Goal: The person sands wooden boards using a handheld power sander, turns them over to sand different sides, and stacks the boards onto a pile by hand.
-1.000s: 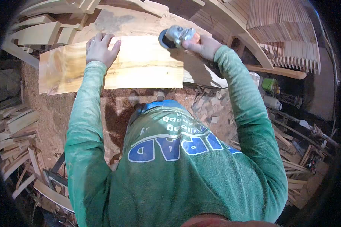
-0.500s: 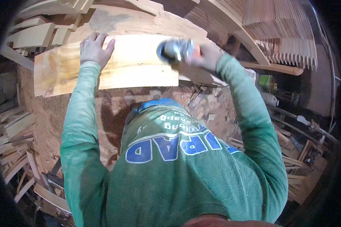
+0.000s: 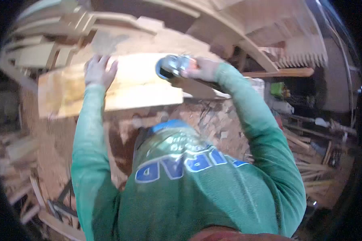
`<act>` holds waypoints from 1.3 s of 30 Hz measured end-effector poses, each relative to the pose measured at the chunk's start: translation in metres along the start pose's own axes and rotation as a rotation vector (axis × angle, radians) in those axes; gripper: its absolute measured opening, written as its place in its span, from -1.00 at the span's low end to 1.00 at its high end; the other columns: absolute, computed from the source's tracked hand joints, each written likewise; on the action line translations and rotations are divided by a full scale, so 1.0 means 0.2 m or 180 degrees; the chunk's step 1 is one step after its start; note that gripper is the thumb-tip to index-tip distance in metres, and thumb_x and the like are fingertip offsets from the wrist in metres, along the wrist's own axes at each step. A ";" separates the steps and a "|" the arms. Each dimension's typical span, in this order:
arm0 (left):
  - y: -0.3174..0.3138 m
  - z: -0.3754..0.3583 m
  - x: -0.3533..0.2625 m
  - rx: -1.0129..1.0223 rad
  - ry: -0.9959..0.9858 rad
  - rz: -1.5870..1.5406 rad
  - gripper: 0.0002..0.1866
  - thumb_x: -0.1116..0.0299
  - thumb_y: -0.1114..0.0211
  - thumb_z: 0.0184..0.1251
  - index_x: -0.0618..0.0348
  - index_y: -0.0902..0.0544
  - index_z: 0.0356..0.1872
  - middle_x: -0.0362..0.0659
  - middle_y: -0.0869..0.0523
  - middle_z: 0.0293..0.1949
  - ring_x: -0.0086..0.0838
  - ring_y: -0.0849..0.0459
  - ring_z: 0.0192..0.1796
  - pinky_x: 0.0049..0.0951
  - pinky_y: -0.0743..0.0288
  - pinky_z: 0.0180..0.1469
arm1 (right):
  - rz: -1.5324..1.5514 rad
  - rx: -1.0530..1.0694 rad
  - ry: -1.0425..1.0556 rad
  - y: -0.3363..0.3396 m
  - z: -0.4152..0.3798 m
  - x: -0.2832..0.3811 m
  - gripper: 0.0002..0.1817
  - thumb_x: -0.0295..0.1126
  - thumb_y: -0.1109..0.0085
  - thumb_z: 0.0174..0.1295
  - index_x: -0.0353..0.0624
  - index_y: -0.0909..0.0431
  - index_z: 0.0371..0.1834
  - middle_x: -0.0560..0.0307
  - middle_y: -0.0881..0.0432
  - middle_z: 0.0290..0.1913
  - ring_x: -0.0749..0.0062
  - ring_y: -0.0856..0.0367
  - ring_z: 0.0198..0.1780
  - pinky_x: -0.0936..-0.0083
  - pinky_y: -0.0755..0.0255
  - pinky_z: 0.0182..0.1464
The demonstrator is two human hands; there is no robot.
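Note:
A wide, pale wooden board lies crosswise in front of me, brightly lit over its middle. My left hand rests on the board's left part, fingers spread and reaching to the far edge; it grips no tool. Wrapped round the body of an angle grinder is my right hand. The grinder has a silver head and a round disc, which overlaps the right end of the board in this view. The palm side of my right hand is hidden.
Stacked slatted wooden pieces stand at the far right behind a long curved beam. Cut wood lies piled at the left. Offcuts litter the ground below the board, and more scrap wood lies at the right.
My right hand has moved the grinder slightly left along the board. The whole view has shifted, so the board sits lower in it. My left hand stays on the board.

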State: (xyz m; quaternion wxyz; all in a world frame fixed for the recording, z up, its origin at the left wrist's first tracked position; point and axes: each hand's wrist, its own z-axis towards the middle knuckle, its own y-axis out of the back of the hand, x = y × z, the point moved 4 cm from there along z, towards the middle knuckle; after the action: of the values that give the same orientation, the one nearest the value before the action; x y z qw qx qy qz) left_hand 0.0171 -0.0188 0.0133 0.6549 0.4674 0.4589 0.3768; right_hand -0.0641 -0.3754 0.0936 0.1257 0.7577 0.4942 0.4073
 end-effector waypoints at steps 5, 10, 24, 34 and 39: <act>-0.03 -0.04 -0.04 -0.0246 0.0123 -0.0111 -0.55 -0.03 -0.34 0.35 0.05 -0.75 0.09 0.03 -0.65 0.08 -0.06 -0.56 0.19 -0.06 -0.39 0.33 | 0.0097 -0.0256 0.0000 0.05 0.06 0.01 -0.18 0.25 -0.40 0.14 -0.17 -0.60 0.29 -0.08 -0.73 0.17 0.22 -0.67 0.23 0.31 -0.48 0.35; -0.01 -0.10 -0.03 -0.0094 0.0184 -0.0066 -0.53 0.01 -0.33 0.36 0.02 -0.71 0.17 0.04 -0.62 0.11 -0.04 -0.55 0.19 0.01 -0.36 0.33 | -0.0125 0.0511 0.0645 -0.21 -0.12 0.10 -0.26 0.27 -0.45 0.10 -0.12 -0.69 0.13 -0.10 -0.77 0.01 0.13 -0.73 0.11 0.23 -0.52 0.25; -0.04 -0.70 0.14 0.1733 -0.0325 0.1437 -0.01 0.53 -0.11 0.37 -0.59 0.13 0.69 -0.17 0.29 0.74 0.21 0.26 0.70 0.43 0.36 0.60 | 0.0426 -0.1342 -0.0860 0.18 0.00 -0.52 -0.16 0.47 -0.17 0.01 0.09 -0.72 0.18 -0.07 -0.74 0.16 0.05 -0.67 0.25 0.27 -0.49 0.28; 0.35 -0.72 -0.14 0.1596 -0.0447 0.1058 0.01 0.67 -0.12 0.24 -0.66 -0.14 0.62 -0.38 -0.10 0.68 0.10 -0.24 0.60 0.43 -0.18 0.47 | 0.2447 -0.2062 -0.0389 -0.06 -0.49 -1.08 -0.47 -0.20 -0.50 0.16 -0.23 -0.62 0.14 0.14 -0.72 -0.01 0.45 -0.65 -0.01 0.46 -0.51 0.10; 0.56 -0.65 -0.20 0.1630 -0.0407 0.0271 0.01 0.70 -0.18 0.07 -0.54 -0.31 0.57 -0.27 -0.39 0.57 0.08 -0.40 0.52 0.23 -0.34 0.45 | 0.2488 -0.2209 -0.0298 -0.10 -0.55 -1.21 -0.51 -0.20 -0.44 0.22 -0.22 -0.61 0.14 0.16 -0.72 0.01 0.44 -0.65 -0.01 0.44 -0.50 0.11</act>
State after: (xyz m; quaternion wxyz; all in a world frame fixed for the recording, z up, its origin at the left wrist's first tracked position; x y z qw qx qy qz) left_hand -0.1252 0.0093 0.1134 0.5266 0.6596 0.4769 0.2454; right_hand -0.2029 -0.5944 0.0327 0.2299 0.8167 0.0045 0.5292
